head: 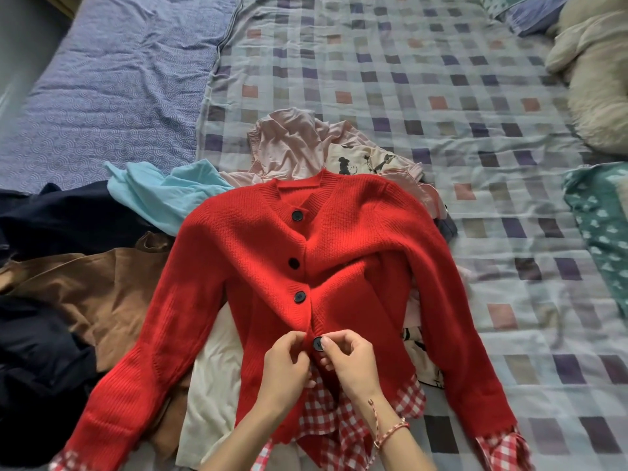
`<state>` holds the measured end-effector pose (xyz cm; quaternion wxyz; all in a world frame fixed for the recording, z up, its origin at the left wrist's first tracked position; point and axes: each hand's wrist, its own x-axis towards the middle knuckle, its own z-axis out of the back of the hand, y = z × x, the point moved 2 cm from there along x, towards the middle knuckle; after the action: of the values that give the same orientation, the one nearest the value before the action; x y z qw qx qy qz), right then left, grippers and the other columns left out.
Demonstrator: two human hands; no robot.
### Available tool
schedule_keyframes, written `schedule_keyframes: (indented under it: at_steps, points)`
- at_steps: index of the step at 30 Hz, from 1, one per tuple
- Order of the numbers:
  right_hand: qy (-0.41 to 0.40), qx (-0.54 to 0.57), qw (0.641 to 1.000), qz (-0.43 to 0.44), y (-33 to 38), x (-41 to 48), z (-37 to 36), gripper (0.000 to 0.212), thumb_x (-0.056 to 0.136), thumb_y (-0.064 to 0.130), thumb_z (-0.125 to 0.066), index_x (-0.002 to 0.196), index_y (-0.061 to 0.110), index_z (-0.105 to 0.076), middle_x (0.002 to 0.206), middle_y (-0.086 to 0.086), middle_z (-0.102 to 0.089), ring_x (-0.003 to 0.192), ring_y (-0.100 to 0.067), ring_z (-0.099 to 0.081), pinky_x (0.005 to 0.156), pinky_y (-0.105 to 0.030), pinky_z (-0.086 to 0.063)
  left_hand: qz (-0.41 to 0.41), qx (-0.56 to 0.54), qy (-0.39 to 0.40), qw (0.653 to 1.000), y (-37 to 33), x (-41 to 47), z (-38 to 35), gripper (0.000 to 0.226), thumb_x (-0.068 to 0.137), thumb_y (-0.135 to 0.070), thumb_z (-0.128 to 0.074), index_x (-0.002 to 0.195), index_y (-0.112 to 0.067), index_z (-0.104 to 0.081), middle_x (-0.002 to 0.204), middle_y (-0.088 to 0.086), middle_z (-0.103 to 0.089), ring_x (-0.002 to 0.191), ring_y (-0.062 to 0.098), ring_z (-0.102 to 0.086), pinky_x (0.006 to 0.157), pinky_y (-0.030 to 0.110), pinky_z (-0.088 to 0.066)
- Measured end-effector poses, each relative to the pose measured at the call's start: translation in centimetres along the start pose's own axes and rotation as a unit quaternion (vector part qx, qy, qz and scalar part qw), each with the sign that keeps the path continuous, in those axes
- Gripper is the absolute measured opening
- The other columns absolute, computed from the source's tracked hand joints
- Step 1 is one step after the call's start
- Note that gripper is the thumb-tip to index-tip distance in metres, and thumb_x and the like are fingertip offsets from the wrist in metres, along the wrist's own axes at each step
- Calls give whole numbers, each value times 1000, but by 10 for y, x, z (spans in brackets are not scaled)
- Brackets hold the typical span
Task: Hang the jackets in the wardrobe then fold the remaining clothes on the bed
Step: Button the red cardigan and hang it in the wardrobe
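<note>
While both hands are busy at its front, the red cardigan (258,253) lies face up with its sleeves spread, on top of a heap of clothes near the bed's (475,96) front edge, a bit left of centre. It's a chunky rib knit with a V-neck and four dark buttons down the middle. There's red-and-white gingham trim (326,419) poking out at the hem and at both cuffs.

The left hand (285,362) has its fingers curled and pinches the knit edge just beside the lowest button (317,344). The right hand (350,358) pinches the fabric from the other side, thumb tip right against that button. It has a red cord bracelet (390,431) on the wrist.

Under and around the cardigan:
- a light blue top (159,192) and a pink top (289,144) toward the far side
- a cream garment (367,161) with a black cartoon print, no readable lettering on it
- a brown garment (85,287) and dark navy clothes (51,219) toward the left edge

A beige plush toy (594,73) sits in the far right corner.
</note>
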<state>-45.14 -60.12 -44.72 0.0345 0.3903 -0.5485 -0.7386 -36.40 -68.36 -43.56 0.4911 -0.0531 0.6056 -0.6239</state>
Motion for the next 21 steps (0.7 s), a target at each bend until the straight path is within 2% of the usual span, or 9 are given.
schedule_keyframes:
  at_steps: [3, 5, 8, 12, 16, 18, 21]
  points:
    - [-10, -43, 999, 24, -3, 0, -2, 16, 84, 6, -65, 72, 17, -65, 67, 2, -69, 64, -7, -64, 63, -23, -52, 12, -19, 2, 1000, -1, -4, -1, 36, 84, 12, -44, 85, -19, -62, 69, 4, -62, 44, 6, -54, 48, 28, -54]
    - [-14, -83, 996, 43, -2, -1, -2, 17, 84, 9, -66, 72, 21, -64, 69, 4, -69, 71, -5, -65, 68, -20, -51, 22, -31, 10, 999, -1, -5, 0, 33, 85, 9, -48, 83, -21, -62, 65, 1, -62, 47, 8, -57, 48, 28, -53]
    - [-6, -114, 992, 58, -1, -1, 0, 18, 84, 9, -65, 72, 22, -62, 69, 4, -67, 72, -3, -63, 66, -14, -46, 30, -33, 22, 999, 0, -2, 5, 24, 90, 1, -51, 84, -17, -65, 60, 1, -63, 50, 8, -59, 43, 26, -49]
    - [5, -111, 992, 60, -3, -1, 1, 17, 82, 9, -67, 71, 22, -65, 70, 4, -69, 72, -7, -64, 70, -22, -50, 54, -69, 52, 995, 0, 6, 13, 19, 88, -2, -59, 75, -12, -68, 52, -4, -61, 46, 2, -56, 40, 18, -46]
    - [2, -108, 993, 54, -6, -2, 0, 21, 82, 8, -66, 68, 23, -65, 70, 8, -69, 66, -7, -62, 66, -28, -51, 106, -103, 100, 984, 1, 11, 13, 13, 82, -1, -66, 70, -6, -66, 53, -1, -63, 48, 4, -58, 45, 19, -50]
    - [0, -101, 994, 48, -7, -2, -1, 24, 83, 6, -64, 67, 23, -65, 67, 9, -68, 62, -5, -59, 63, -27, -49, 113, -100, 114, 982, 2, 13, 13, 15, 80, -1, -68, 66, -6, -65, 53, 1, -63, 49, 6, -59, 47, 20, -51]
    - [1, -88, 996, 35, -4, -5, -6, 24, 87, 6, -61, 70, 21, -66, 62, 4, -66, 56, -4, -58, 58, -22, -49, 81, -60, 70, 992, 6, 15, 12, 18, 77, -1, -72, 62, -8, -64, 53, 3, -64, 50, 10, -59, 50, 21, -50]
